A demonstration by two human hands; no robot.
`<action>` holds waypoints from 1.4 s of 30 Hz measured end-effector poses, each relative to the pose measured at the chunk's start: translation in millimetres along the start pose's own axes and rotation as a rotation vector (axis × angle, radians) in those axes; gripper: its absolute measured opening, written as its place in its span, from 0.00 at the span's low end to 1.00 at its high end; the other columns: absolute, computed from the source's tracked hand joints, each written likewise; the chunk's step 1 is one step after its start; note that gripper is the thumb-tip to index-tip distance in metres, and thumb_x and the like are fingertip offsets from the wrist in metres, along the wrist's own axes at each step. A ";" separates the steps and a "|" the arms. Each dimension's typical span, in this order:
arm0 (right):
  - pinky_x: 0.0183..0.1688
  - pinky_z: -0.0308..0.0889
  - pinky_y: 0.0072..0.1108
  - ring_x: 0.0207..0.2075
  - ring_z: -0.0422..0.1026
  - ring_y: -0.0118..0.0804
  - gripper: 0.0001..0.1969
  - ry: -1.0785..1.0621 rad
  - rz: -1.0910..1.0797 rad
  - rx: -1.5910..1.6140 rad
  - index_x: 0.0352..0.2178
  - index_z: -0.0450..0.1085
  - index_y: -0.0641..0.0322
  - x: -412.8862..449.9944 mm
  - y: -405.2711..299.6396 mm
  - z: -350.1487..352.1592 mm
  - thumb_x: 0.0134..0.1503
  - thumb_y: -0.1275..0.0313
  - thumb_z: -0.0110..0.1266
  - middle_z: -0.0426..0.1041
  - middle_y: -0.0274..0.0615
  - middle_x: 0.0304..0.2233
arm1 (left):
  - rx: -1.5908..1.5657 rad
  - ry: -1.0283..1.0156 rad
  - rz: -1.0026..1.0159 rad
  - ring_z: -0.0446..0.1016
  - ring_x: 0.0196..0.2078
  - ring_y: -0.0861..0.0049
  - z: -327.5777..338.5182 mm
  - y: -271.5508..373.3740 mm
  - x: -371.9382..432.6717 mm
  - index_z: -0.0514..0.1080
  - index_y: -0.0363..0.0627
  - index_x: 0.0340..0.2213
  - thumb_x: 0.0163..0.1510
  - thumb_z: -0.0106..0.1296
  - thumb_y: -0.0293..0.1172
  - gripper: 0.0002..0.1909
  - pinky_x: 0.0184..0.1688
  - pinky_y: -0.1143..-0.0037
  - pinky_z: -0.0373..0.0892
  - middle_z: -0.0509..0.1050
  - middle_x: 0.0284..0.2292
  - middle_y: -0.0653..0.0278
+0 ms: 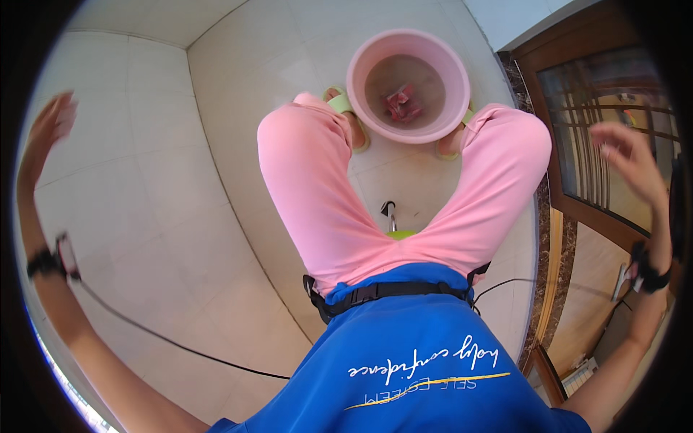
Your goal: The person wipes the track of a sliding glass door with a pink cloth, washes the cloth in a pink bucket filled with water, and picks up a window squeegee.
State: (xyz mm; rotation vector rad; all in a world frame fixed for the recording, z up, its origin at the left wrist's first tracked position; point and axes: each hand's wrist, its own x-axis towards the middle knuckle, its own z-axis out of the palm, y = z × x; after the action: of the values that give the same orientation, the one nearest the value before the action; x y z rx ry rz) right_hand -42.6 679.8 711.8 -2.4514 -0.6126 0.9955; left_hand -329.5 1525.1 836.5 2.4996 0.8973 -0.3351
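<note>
My left hand (54, 119) is raised at the far left, in front of the tiled wall, slightly blurred and with nothing in it. At the far right my right hand (631, 159) hangs in the air with its fingers loosely bent, also holding nothing; behind it is a glazed wooden door. Both hands are well apart from the pink plastic tub (461, 81), which stands on the floor between my feet. Cloudy greyish-brown water (427, 73) covers its bottom. A red item with pale patches (401, 105), perhaps a packet or cloth, sits in that water.
Green slippers (341, 102) are on my feet beside the tub. Below me shows a green seat (400, 235) with a metal leg. A dark cable (178, 342) runs from my left wrist strap (46, 263) to my waist. The wooden door (563, 189) stands at the right.
</note>
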 end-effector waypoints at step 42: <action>0.56 0.54 0.51 0.62 0.55 0.47 0.26 0.108 -0.212 -0.334 0.54 0.70 0.35 587.1 114.1 354.1 0.55 0.76 0.51 0.59 0.39 0.60 | -0.332 -0.612 -0.357 0.47 0.69 0.51 771.3 233.1 323.4 0.38 0.34 0.66 0.54 0.55 0.44 0.51 0.68 0.66 0.49 0.49 0.65 0.37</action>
State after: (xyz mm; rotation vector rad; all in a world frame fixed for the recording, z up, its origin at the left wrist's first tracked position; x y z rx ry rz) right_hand 107.0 980.4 103.2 -2.6298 -1.0479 0.7188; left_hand 11.9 1155.8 128.8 1.7658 1.0221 -0.9223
